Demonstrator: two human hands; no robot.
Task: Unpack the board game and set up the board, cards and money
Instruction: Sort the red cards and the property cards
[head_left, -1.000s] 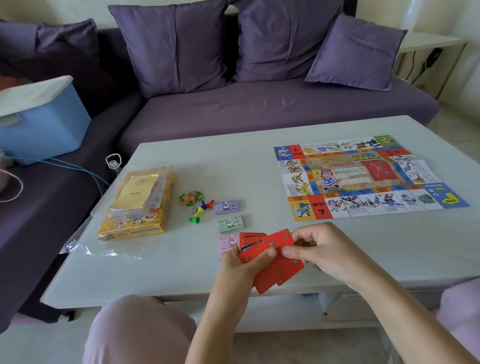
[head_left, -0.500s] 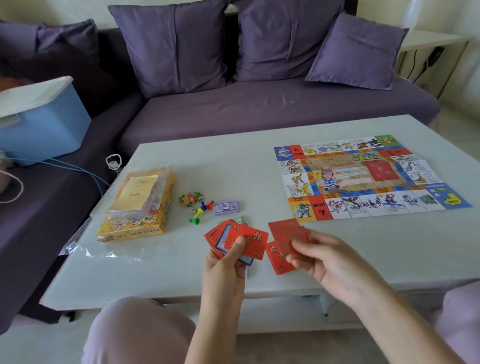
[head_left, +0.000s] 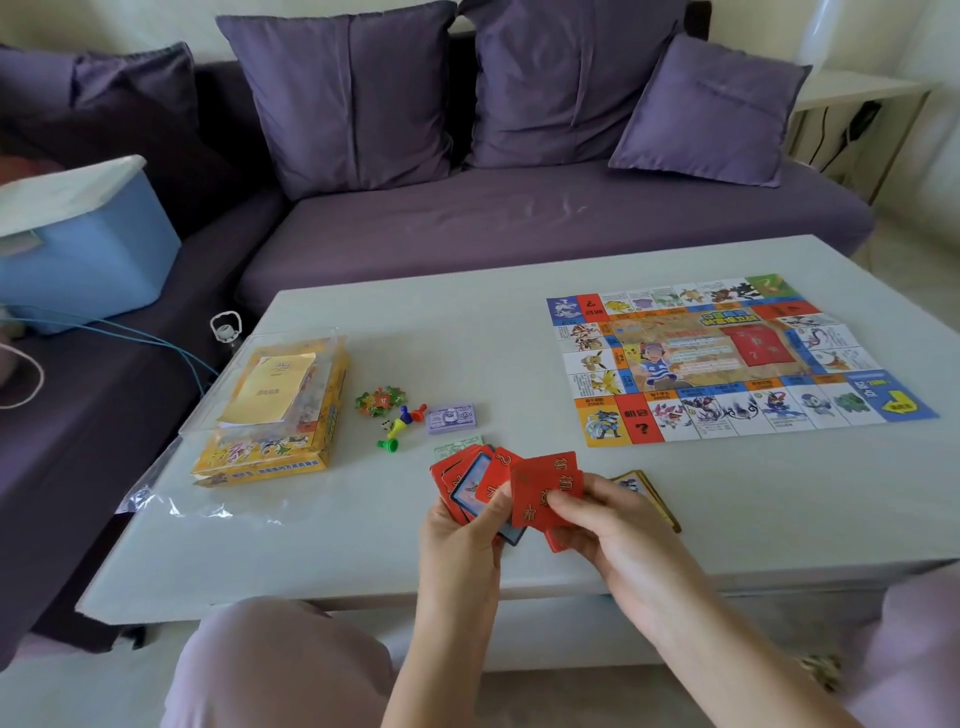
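Note:
The colourful game board (head_left: 727, 358) lies unfolded on the right of the pale table (head_left: 322, 530). My left hand (head_left: 462, 535) holds a fan of red and blue cards (head_left: 467, 480) above the table's front edge. Just to its right, my right hand (head_left: 608, 525) pinches a few red cards (head_left: 543, 488). A small pile of yellow-edged cards (head_left: 652, 493) lies on the table behind my right hand. Purple money (head_left: 451, 418) and a green money stack (head_left: 457, 445) lie past the fan.
The yellow game box (head_left: 275, 447) with a booklet and clear plastic wrap sits at the table's left. Coloured pawns and green tokens (head_left: 389, 410) lie beside it. A purple sofa with cushions is behind; a blue storage box (head_left: 83, 260) rests on its left.
My hands parted and came together again. My right hand now holds red cards it drew from the fan, and a yellow-edged pile has come into view behind it.

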